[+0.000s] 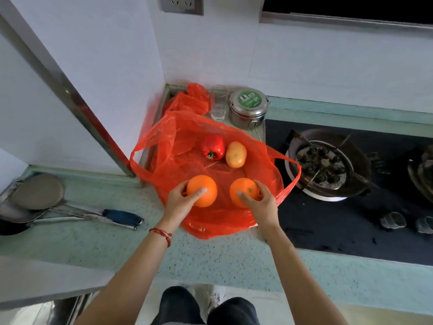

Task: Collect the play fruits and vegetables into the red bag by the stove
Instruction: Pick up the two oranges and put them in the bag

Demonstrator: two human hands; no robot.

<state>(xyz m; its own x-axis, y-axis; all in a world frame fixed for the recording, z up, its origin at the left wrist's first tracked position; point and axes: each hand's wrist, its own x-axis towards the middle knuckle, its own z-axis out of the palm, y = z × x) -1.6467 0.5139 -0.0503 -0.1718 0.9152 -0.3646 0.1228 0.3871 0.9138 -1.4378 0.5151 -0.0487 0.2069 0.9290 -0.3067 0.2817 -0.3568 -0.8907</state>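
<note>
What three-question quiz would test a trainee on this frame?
1. True or false: each hand holds an orange.
2. Which lies nearer the steel tin: A) the red pepper, B) the potato?
3. Fill in: the bag's right handle hangs over the ____.

Key: 1 true, left hand on the left orange, right hand on the right orange, over the red bag. 2 B. 3 stove.

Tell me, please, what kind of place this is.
Most likely a home kitchen: a black glass gas stove with a round burner, a speckled pale green stone countertop, and a round steel lunch tin with a green label by the wall.
</note>
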